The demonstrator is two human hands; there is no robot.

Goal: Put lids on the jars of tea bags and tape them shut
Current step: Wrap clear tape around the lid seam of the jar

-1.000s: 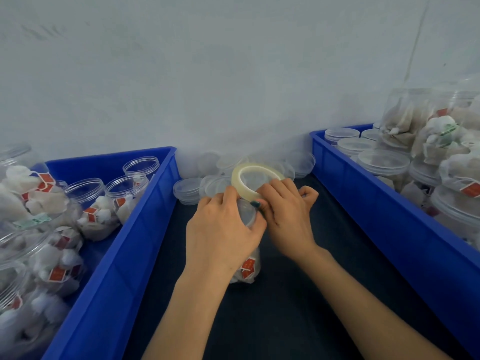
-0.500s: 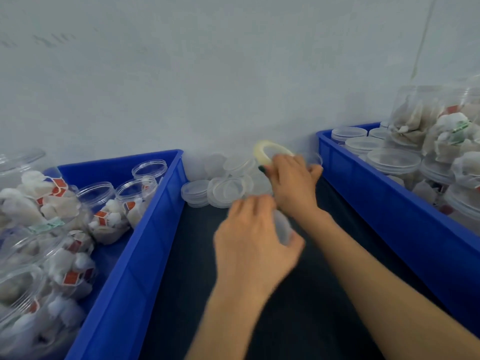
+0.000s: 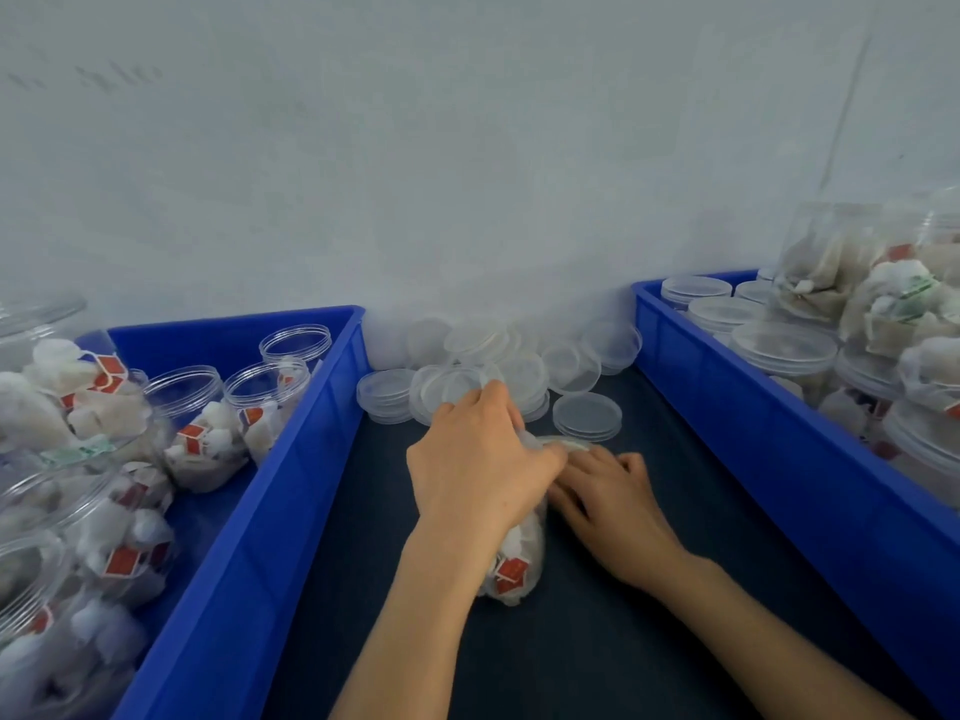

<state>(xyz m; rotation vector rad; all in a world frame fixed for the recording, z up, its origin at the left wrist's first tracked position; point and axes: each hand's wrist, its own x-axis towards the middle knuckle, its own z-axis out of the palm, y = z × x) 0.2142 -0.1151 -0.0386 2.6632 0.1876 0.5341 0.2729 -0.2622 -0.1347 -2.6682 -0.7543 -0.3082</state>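
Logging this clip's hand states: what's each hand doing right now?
Left hand: closed round the jar top.
Right hand: against the jar by the tape roll; grip cannot be told.

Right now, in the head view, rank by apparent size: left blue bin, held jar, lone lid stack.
Largest: left blue bin
Unranked: jar and lid stack; left hand covers the jar's top, the stack lies farther.
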